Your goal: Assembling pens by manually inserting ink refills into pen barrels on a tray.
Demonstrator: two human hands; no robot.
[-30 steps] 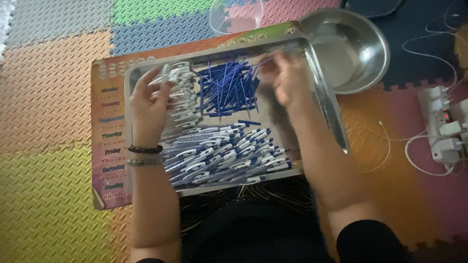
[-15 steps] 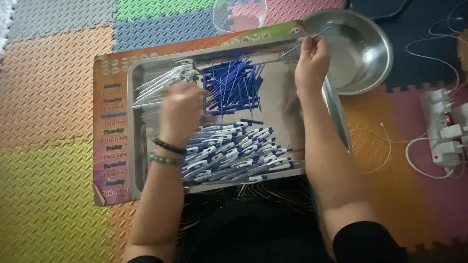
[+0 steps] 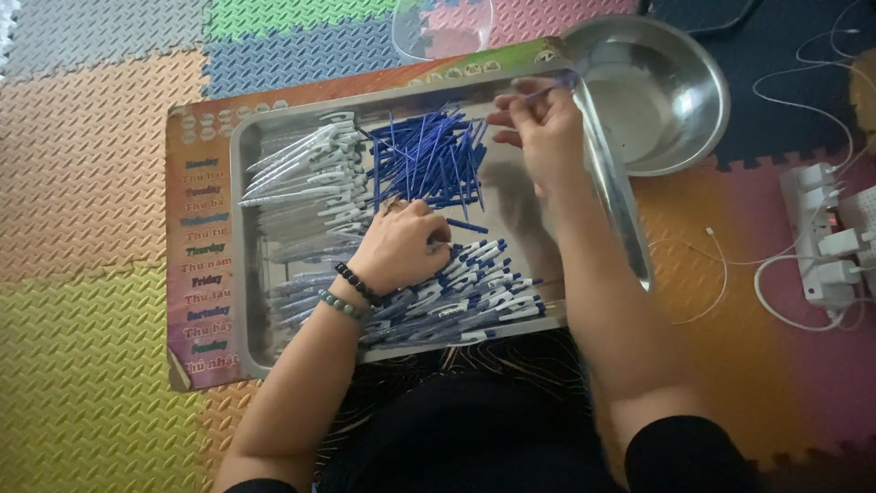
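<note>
A steel tray (image 3: 251,155) holds three heaps of pen parts: clear barrels (image 3: 301,178) at the left, blue refills (image 3: 424,160) in the middle back, and blue-and-white pen pieces (image 3: 479,288) at the front. My left hand (image 3: 401,246), with two bead bracelets on the wrist, rests curled on the blue-and-white pieces, fingers closed around one or more. My right hand (image 3: 538,123) is raised near the tray's back right corner, pinching a thin blue refill (image 3: 547,89) between its fingertips.
A round steel bowl (image 3: 657,91) sits behind the tray at the right. A clear plastic container (image 3: 443,27) stands at the back. A printed mat (image 3: 196,246) lies under the tray. A white power strip with cables (image 3: 830,242) lies at the right on foam floor tiles.
My left hand has moved from the clear barrels down onto the blue-and-white pieces. My right hand went toward the bowl and came back over the tray's corner with a refill.
</note>
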